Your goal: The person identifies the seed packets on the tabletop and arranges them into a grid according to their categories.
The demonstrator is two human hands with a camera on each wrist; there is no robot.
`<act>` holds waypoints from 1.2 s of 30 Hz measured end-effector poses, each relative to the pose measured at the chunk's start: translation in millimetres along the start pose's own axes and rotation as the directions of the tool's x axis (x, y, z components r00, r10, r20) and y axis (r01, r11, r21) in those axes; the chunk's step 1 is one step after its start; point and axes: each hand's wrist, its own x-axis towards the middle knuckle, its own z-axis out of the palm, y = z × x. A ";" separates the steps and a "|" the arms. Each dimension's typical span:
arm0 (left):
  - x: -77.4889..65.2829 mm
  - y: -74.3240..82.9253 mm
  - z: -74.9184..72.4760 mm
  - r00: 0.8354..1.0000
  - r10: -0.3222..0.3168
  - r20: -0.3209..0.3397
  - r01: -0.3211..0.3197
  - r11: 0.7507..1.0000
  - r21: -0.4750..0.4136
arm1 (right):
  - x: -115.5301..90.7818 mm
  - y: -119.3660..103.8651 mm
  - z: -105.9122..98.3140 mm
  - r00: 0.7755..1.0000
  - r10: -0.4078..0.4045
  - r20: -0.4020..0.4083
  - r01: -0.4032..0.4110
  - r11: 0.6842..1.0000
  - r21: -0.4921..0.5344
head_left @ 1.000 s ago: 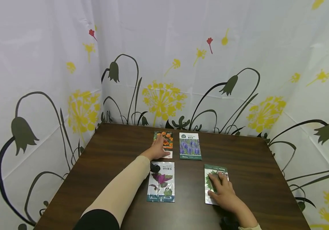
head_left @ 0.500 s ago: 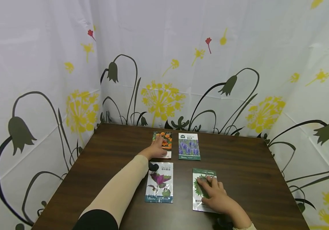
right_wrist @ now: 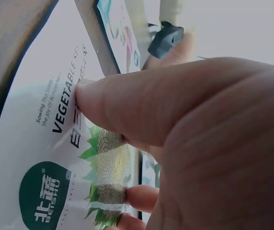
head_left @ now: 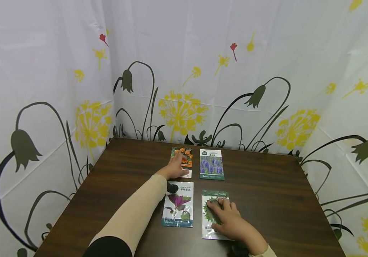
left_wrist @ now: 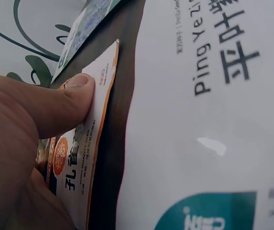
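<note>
My left hand [head_left: 172,169] rests on a seed packet with orange flowers [head_left: 188,155] near the table's far edge, its thumb lying on the packet's lower white part in the left wrist view. With my right hand [head_left: 231,220] I press on a green and white vegetable seed packet [head_left: 207,230], fingers and thumb spread over its leafy picture. Left of that packet lies a white seed packet with a purple plant [head_left: 176,208], partly under my left wrist. A seed packet with violet flowers [head_left: 211,165] lies beside the orange one, untouched.
The packets lie flat on a dark brown wooden table [head_left: 277,189]. A white curtain [head_left: 203,53] printed with flowers stands behind it and along both sides. My left forearm in a pale sleeve [head_left: 139,210] crosses the table's left half.
My right hand has slid the vegetable seed packet left across the table, close to the packet with the purple plant. My left hand stays on the orange-flower packet.
</note>
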 end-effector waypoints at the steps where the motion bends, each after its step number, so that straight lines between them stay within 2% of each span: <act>1: 0.9 0.1 0.7 1.000 0.006 -0.002 -0.006 1.000 -0.001 | 0.7 0.8 1.4 1.000 -0.011 -0.012 0.011 1.000 -0.019; 6: 5.6 1.5 0.3 1.000 0.019 0.004 -0.019 1.000 0.001 | 3.3 3.5 5.0 0.997 -0.063 -0.051 0.060 0.996 -0.063; 10: 7.3 3.5 -0.2 1.000 0.012 0.007 -0.012 1.000 -0.010 | 2.8 -0.5 1.9 0.997 -0.058 -0.046 0.055 0.996 -0.063; 14: 6.3 5.5 0.6 1.000 0.009 0.028 -0.010 0.999 0.036 | 3.8 -8.6 -6.1 0.999 -0.037 -0.031 0.036 0.999 -0.028; 18: 3.0 9.4 0.9 0.999 0.002 0.046 -0.007 0.993 0.115 | 6.5 -15.1 -12.6 0.999 -0.029 0.014 0.030 0.998 -0.050; 22: 2.6 17.7 0.3 0.999 -0.002 0.033 -0.005 0.974 0.225 | 7.3 -21.8 -22.6 0.998 0.000 0.063 0.001 1.000 -0.017; 28: 8.7 30.7 -0.9 1.000 0.007 0.008 -0.010 0.927 0.374 | 16.5 -18.7 -29.9 0.999 0.010 0.034 -0.009 1.000 -0.019; 31: 7.9 33.1 0.4 1.000 0.013 0.019 -0.019 0.918 0.396 | 20.2 -14.0 -29.2 1.000 -0.001 0.022 0.001 1.000 -0.010; 34: 4.9 33.0 1.0 0.997 0.071 -0.006 -0.064 0.925 0.375 | 20.3 -10.2 -31.9 0.999 -0.049 0.001 0.049 0.999 -0.003; 36: -1.0 37.3 -1.8 0.989 0.140 -0.056 -0.115 0.940 0.321 | 19.8 -7.5 -40.0 0.992 -0.121 -0.043 0.122 0.993 0.002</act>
